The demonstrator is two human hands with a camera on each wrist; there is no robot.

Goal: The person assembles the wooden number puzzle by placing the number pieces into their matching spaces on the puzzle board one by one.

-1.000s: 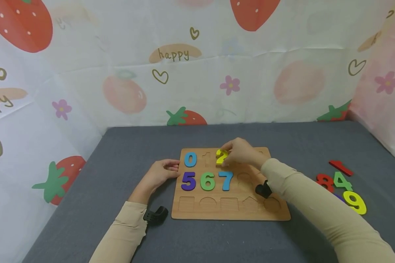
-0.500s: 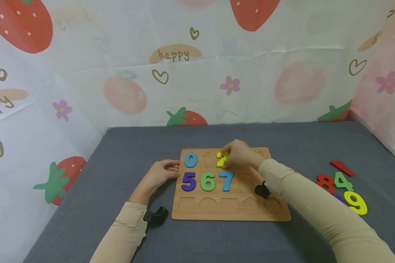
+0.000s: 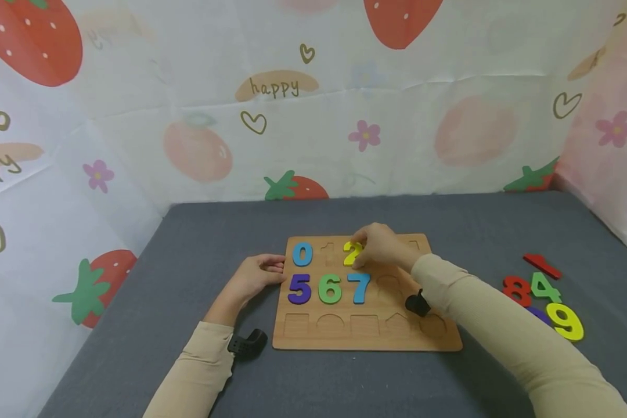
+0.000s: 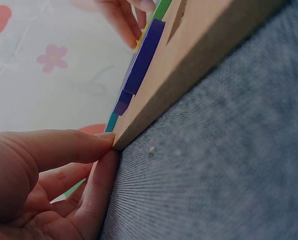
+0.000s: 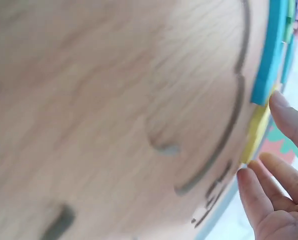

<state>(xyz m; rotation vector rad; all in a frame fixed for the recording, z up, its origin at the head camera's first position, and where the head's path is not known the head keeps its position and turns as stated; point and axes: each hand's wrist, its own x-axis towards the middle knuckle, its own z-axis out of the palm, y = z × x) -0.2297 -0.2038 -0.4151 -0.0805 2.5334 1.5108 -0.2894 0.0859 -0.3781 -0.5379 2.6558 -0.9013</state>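
A wooden number puzzle board (image 3: 339,343) lies on the dark grey table. My left hand (image 3: 252,276) is at its left edge; in the left wrist view the thumb (image 4: 84,146) and a finger pinch that edge. Over the top row, my right hand (image 3: 385,246) pinches a yellow number 2 (image 3: 350,254) at its recess. The right wrist view shows thumb and fingertips at opposite ends of the yellow 2 (image 5: 257,131). A blue 0 (image 3: 302,254), purple 5 (image 3: 299,289), green 6 (image 3: 330,289) and blue 7 (image 3: 359,288) sit in the board. The right hand hides part of the top row.
Right of the board lie a red 1 (image 3: 542,266), red 8 (image 3: 517,290), green 4 (image 3: 544,288), yellow 9 (image 3: 565,322) and a partly covered purple piece (image 3: 538,314). A printed cloth (image 3: 313,139) hangs behind the table.
The yellow 2 and my right hand have shifted slightly toward me, over about the same place on the board. My left hand has stayed at the board's edge.
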